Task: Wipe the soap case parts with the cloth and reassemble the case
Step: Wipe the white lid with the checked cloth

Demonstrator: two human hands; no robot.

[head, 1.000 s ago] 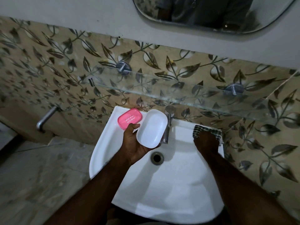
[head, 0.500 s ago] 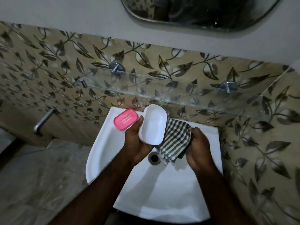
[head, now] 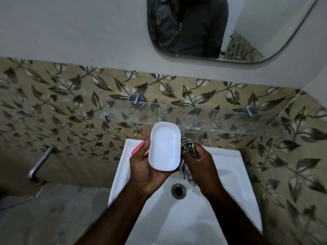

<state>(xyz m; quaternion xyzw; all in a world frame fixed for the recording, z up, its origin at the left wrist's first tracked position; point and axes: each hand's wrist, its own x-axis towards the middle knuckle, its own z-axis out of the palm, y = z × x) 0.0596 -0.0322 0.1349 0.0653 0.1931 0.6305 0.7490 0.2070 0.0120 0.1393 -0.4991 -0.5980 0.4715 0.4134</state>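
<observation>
At the centre of the frame, the left hand (head: 146, 168) cups a white soap case half (head: 164, 146) from below, thumb on its left rim and fingers curled under it, hollow side facing up, above the back of the white washbasin (head: 230, 174). A pink soap case part (head: 138, 147) shows as a sliver behind that thumb, near the basin's upper left corner; whether the hand touches it cannot be told. The right hand (head: 200, 167), fingers clenched, grips a bunched checked cloth (head: 187, 156) just beside the white half's right rim. The drain (head: 178, 190) lies below the hands. A glass shelf (head: 221, 121) crosses the leaf-patterned tiles (head: 62, 103), with a mirror (head: 247, 23) at upper right.
</observation>
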